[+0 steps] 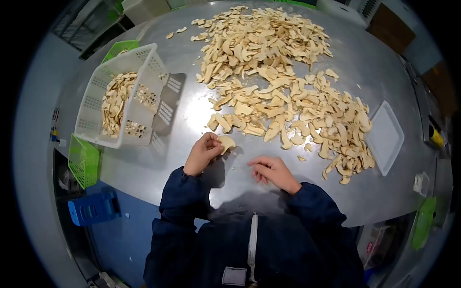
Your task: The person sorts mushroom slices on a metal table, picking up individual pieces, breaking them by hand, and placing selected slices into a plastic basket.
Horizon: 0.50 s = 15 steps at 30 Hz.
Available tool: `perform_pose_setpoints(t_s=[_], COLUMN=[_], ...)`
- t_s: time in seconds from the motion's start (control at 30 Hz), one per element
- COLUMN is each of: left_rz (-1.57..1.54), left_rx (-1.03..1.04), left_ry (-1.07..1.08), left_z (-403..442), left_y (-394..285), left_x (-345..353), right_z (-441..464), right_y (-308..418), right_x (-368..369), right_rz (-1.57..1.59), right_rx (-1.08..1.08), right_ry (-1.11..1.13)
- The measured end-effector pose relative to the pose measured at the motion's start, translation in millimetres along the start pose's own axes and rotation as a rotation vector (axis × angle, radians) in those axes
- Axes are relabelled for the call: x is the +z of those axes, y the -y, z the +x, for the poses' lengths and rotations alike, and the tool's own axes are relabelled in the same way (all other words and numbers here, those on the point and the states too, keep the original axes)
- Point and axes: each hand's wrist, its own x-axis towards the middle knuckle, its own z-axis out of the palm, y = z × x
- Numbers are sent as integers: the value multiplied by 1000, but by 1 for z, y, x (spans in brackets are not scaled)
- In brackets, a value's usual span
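Observation:
Between the thumb and fingers of my left hand [203, 153] is a pale dried slice [226, 143], held just above the metal table. My right hand [274, 173] hovers over the table to its right, fingers apart and a little curled, holding nothing. Beyond both hands spreads a large heap of similar slices [269, 43], reaching from the far side down to the right. At the left, a white perforated basket [91, 108] has many slices inside.
A white tray [385, 137] lies at the right beside the heap. Green baskets [84, 161] stand near the white basket's front and back. On the floor at lower left is a blue plastic stool [93, 209]. The metal table [139, 175] has a curved near edge.

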Motion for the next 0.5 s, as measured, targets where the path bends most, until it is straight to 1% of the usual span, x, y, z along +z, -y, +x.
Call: perform_pose_setpoints(t_s=[0.07, 0.17, 0.27, 0.33, 0.43, 0.5], left_rz=[-89, -162, -36, 87, 194, 188], left_rx=[-31, -30, -32, -41, 14, -4], left_ry=[85, 126, 152, 164, 98, 101], left_z=[1, 2, 0, -4, -11, -12], left_y=[-7, -12, -5, -9, -14, -14], left_x=[15, 43, 63, 71, 78, 79], right_z=[2, 3, 3, 4, 3, 2], right_y=[-5, -9, -9, -11, -10, -8], right_x=[0, -4, -5, -8, -6, -4], right_rz=[124, 252, 250, 174, 82, 41], right_rx=[-22, -59, -112, -79, -66, -89], right_ry=[-105, -183, -272, -307, -363, -387])
